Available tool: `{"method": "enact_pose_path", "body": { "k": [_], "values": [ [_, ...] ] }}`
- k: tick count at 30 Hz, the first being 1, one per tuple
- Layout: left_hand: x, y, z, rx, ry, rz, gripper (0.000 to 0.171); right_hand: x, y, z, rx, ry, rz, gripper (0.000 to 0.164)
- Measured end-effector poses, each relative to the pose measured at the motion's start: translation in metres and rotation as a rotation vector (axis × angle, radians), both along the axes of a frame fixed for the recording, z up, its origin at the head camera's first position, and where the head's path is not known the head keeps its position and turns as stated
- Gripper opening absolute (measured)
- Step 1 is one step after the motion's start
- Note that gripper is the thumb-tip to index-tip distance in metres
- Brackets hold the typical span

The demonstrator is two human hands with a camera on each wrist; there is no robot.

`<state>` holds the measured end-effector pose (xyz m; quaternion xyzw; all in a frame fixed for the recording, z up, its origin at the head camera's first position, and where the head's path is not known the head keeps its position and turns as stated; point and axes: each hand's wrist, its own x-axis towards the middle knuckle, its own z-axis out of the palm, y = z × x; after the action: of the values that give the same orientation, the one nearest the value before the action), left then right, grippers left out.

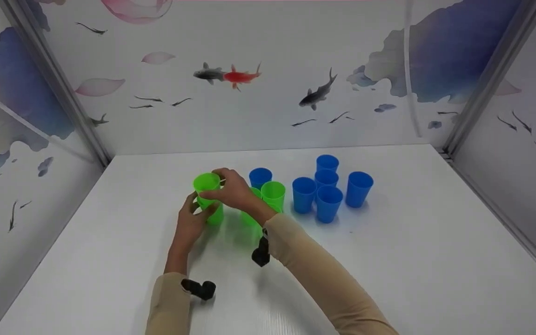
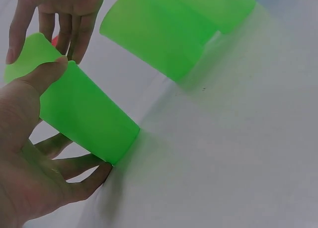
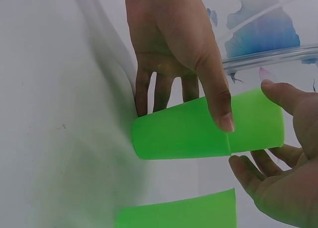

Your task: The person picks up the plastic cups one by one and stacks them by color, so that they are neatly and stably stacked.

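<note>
Two green cups stand nested on the left side of the table, one partly inside the other. My left hand [image 1: 192, 224] grips the lower green cup [image 2: 94, 118], its thumb near the rim and its fingers round the far side. The cup's base is at the table surface. My right hand [image 1: 236, 190] holds the upper green cup [image 3: 261, 121] between thumb and fingers, near its top. Part of the upper cup sits hidden inside the lower one.
Further green cups [image 1: 273, 191] stand just right of the hands, partly hidden by the right wrist. A blue cup [image 1: 260, 177] is behind them. Several blue cups [image 1: 328, 204] cluster farther right on the white table [image 1: 389, 270]. Printed walls [image 1: 268, 116] enclose the table's back and sides.
</note>
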<state>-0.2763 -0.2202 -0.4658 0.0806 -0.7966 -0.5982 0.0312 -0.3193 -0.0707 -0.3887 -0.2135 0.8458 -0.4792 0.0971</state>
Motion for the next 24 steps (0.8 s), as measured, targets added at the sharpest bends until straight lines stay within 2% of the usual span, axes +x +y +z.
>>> {"method": "enact_pose_path", "body": {
  "k": [4, 10, 18, 24],
  "values": [
    [0.0, -0.001, 0.0, 0.002, 0.014, -0.008, 0.08, 0.0, 0.001, -0.001, 0.023, -0.022, 0.002, 0.069],
    [-0.001, -0.002, -0.001, -0.007, -0.003, 0.001, 0.079, 0.0, 0.003, 0.0, 0.059, -0.018, 0.011, 0.071],
    [-0.003, -0.001, -0.003, -0.011, -0.025, 0.015, 0.087, 0.001, 0.024, 0.018, 0.005, 0.048, 0.065, 0.067],
    [-0.003, 0.0, -0.004, -0.015, -0.015, 0.023, 0.089, 0.005, 0.048, 0.032, -0.034, 0.067, 0.1, 0.062]
  ]
}}
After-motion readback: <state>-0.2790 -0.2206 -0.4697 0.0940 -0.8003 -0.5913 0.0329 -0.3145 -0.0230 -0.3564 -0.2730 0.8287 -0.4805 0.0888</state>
